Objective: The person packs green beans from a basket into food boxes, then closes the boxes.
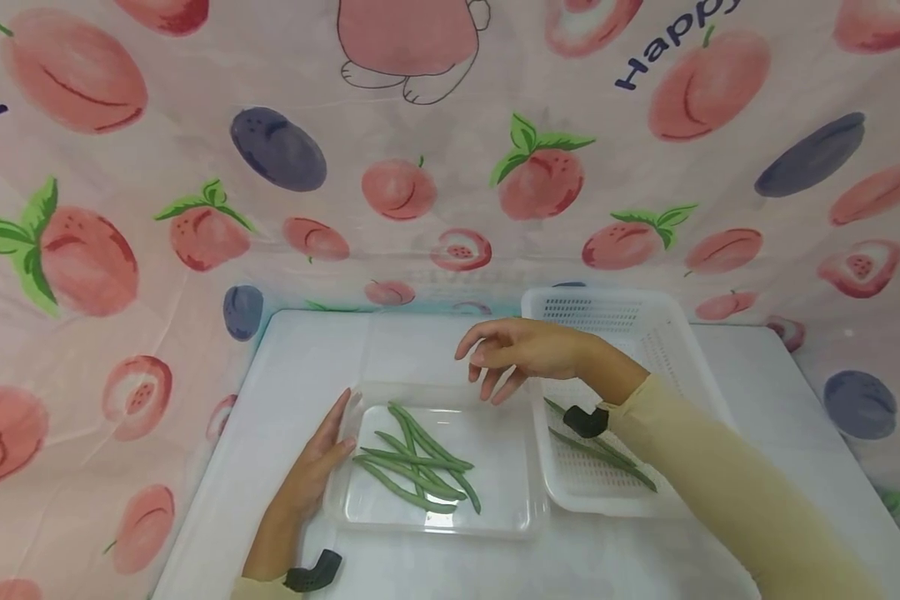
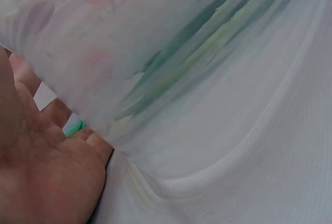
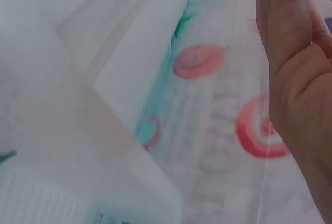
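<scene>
A clear plastic bin (image 1: 435,535) holds several green beans (image 1: 416,462) lying crossed in a loose pile. Along the bin's left side rests my left hand (image 1: 322,458), fingers stretched and thumb at the rim. The left wrist view shows the palm (image 2: 46,177) close against the bin's cloudy wall (image 2: 207,151), with beans showing through it. My right hand (image 1: 528,350) hovers above the bin's far right corner, fingers loosely bent and holding nothing. Beneath the right forearm, a few more beans (image 1: 607,452) lie in a white perforated basket (image 1: 607,504).
Bin and basket stand side by side on a white table (image 1: 300,358). A peach-patterned cloth (image 1: 420,125) hangs behind and along the sides. The basket's side wall (image 3: 104,146) fills much of the right wrist view. A green item (image 1: 892,502) shows at the far right.
</scene>
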Tool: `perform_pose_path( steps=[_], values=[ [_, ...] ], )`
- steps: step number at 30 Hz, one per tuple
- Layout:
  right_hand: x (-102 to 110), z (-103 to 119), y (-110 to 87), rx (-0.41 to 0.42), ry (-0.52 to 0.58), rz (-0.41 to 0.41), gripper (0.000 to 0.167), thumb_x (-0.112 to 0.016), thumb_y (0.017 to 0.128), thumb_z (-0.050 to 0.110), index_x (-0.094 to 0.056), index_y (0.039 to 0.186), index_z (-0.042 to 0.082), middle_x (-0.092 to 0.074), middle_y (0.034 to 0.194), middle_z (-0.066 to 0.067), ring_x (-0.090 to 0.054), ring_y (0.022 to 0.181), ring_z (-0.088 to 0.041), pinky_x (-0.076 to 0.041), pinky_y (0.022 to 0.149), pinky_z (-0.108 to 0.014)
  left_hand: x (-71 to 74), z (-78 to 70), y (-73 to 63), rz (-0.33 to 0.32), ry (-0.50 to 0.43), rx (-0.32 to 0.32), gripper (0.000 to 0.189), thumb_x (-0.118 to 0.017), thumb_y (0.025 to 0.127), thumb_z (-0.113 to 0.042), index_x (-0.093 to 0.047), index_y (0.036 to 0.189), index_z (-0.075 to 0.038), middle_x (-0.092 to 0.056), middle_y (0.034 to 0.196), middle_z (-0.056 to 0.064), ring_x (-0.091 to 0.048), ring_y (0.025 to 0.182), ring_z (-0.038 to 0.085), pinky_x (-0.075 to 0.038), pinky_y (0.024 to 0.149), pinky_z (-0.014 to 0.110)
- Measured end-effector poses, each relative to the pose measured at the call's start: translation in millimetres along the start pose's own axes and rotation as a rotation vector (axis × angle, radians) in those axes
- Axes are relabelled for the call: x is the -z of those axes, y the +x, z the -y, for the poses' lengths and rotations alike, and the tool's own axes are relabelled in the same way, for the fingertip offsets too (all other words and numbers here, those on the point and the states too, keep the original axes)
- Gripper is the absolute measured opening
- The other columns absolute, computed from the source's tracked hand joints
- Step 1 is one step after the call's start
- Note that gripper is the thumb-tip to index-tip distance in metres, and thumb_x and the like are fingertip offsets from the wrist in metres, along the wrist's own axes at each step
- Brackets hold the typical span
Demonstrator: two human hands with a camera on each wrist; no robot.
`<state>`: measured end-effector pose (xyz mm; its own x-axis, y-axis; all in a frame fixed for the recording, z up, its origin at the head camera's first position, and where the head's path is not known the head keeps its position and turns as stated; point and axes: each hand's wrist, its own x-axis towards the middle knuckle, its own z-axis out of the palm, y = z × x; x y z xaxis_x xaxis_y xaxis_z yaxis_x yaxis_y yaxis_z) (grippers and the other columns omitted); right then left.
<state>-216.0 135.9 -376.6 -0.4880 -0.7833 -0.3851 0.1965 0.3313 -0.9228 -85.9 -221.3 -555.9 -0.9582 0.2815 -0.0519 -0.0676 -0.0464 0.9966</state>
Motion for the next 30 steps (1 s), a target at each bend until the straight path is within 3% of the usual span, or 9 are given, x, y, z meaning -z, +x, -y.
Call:
perform_pose_path(
  steps=[2, 4, 6, 8, 12, 15, 22, 30],
  values=[
    [7.7, 0.0, -10.6, -0.002, -0.004, -0.017, 0.033, -0.06, 0.103, 0.019, -0.055, 0.133, 0.007, -0.064, 0.11, -0.015, -0.073, 0.093, -0.029, -0.06, 0.089, -0.052, 0.8, 0.0, -0.4, 0.001, 0.005, 0.008, 0.072, -0.048, 0.106, -0.014, -0.011, 0.166, -0.03, 0.0, 0.174, 0.002, 0.003, 0.159, 0.037, -0.006, 0.123, 0.059],
    [15.4, -1.1, -21.2, -0.003, -0.012, -0.032, 0.032, -0.06, 0.103, 0.018, -0.055, 0.133, 0.006, -0.064, 0.111, -0.015, -0.073, 0.094, -0.029, -0.059, 0.09, -0.052, 1.4, -0.2, -0.7, 0.005, 0.011, 0.015, 0.072, -0.048, 0.106, -0.015, -0.01, 0.166, -0.031, 0.0, 0.174, 0.001, 0.003, 0.16, 0.036, -0.015, 0.124, 0.043],
    [23.6, -3.8, -31.4, 0.0, -0.018, -0.048, 0.031, -0.059, 0.103, 0.016, -0.054, 0.132, 0.005, -0.064, 0.112, -0.015, -0.072, 0.095, -0.03, -0.059, 0.091, -0.052, 1.7, -0.5, -0.9, 0.006, 0.016, 0.019, 0.072, -0.048, 0.106, -0.015, -0.01, 0.166, -0.031, -0.001, 0.174, 0.0, 0.002, 0.16, 0.036, -0.021, 0.119, 0.027],
    [31.6, -8.2, -41.1, 0.008, -0.031, -0.068, 0.03, -0.059, 0.103, 0.015, -0.055, 0.131, 0.005, -0.064, 0.112, -0.015, -0.072, 0.096, -0.03, -0.059, 0.091, -0.052, 1.7, -0.9, -1.0, 0.006, 0.022, 0.022, 0.072, -0.048, 0.106, -0.014, -0.01, 0.165, -0.031, -0.001, 0.174, 0.0, 0.002, 0.16, 0.035, -0.023, 0.115, 0.02],
    [46.0, -21.4, -57.7, 0.032, -0.044, -0.11, 0.028, -0.06, 0.102, 0.013, -0.056, 0.128, 0.002, -0.067, 0.109, -0.012, -0.072, 0.096, -0.03, -0.06, 0.09, -0.05, 1.3, -1.1, -0.9, 0.007, 0.014, 0.014, 0.072, -0.047, 0.106, -0.014, -0.01, 0.166, -0.03, 0.0, 0.174, 0.001, 0.002, 0.159, 0.036, -0.012, 0.124, 0.047],
    [56.0, -33.6, -68.6, 0.048, -0.057, -0.136, 0.029, -0.061, 0.102, 0.012, -0.056, 0.127, -0.001, -0.069, 0.107, -0.01, -0.073, 0.096, -0.031, -0.06, 0.089, -0.049, 0.8, -0.9, -0.2, 0.01, 0.003, 0.006, 0.072, -0.047, 0.106, -0.014, -0.01, 0.166, -0.03, 0.0, 0.174, 0.002, 0.003, 0.159, 0.037, -0.003, 0.12, 0.065],
    [76.4, -62.6, -85.8, -0.01, -0.095, -0.257, 0.028, -0.064, 0.1, 0.014, -0.059, 0.124, 0.0, -0.069, 0.108, -0.009, -0.071, 0.101, -0.028, -0.06, 0.091, -0.045, 1.8, 0.7, 0.6, 0.008, 0.001, 0.005, 0.072, -0.047, 0.106, -0.014, -0.01, 0.165, -0.032, 0.0, 0.174, 0.001, 0.002, 0.159, 0.036, -0.004, 0.12, 0.064],
    [86.7, -96.1, -89.9, -0.132, -0.086, -0.294, 0.037, -0.068, 0.098, 0.017, -0.058, 0.127, -0.004, -0.069, 0.115, -0.018, -0.07, 0.107, -0.031, -0.059, 0.094, -0.044, 1.8, 1.4, 0.0, 0.001, 0.007, 0.005, 0.072, -0.048, 0.106, -0.015, -0.012, 0.165, -0.034, -0.001, 0.174, -0.001, 0.003, 0.159, 0.035, -0.003, 0.12, 0.067]
  ],
)
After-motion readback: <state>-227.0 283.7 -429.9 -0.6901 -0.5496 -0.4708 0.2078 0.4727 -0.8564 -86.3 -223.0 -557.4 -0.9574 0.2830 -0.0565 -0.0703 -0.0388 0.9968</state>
